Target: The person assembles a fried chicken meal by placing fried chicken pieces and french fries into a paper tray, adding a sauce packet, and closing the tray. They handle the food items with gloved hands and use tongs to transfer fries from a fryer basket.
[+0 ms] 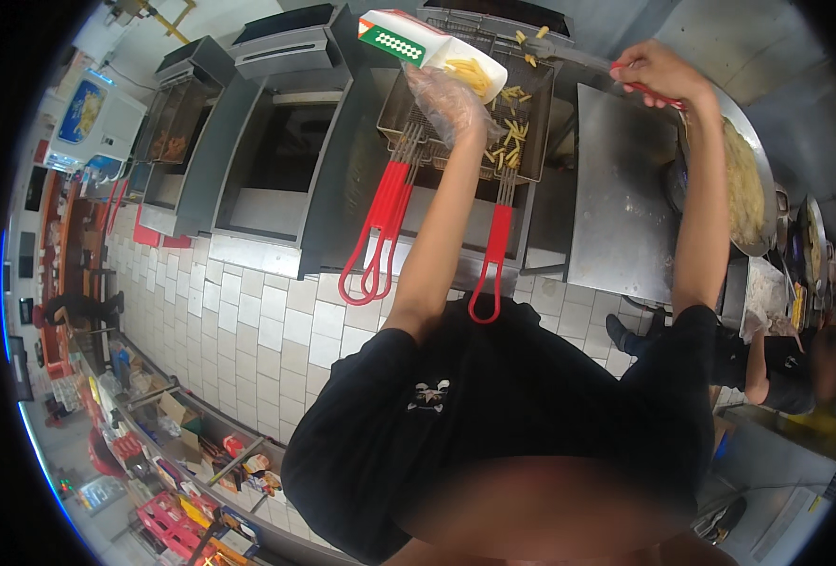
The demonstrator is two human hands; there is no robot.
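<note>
My left hand (pixel 451 102), in a clear plastic glove, is closed around a white paper carton (pixel 456 55) with a green and orange end. The carton is tilted over the wire fry baskets (pixel 543 118), and French fries (pixel 470 75) show at its mouth. My right hand (pixel 659 74) is bare and closed on the red grips of what look like metal tongs (pixel 578 57). Their tip reaches left over the baskets, close to a few fries (pixel 529 58). More fries (pixel 512 132) lie scattered on the basket mesh. Red basket handles (pixel 496 231) point toward me.
A steel worktop (pixel 621 189) stands right of the baskets, beside a large round pan (pixel 744 179) of yellowish food. Fryer wells (pixel 281 151) line the left. At right, a co-worker's gloved hand (pixel 754 324) is over a tray of pale food. A cluttered shelf (pixel 201 443) stands lower left.
</note>
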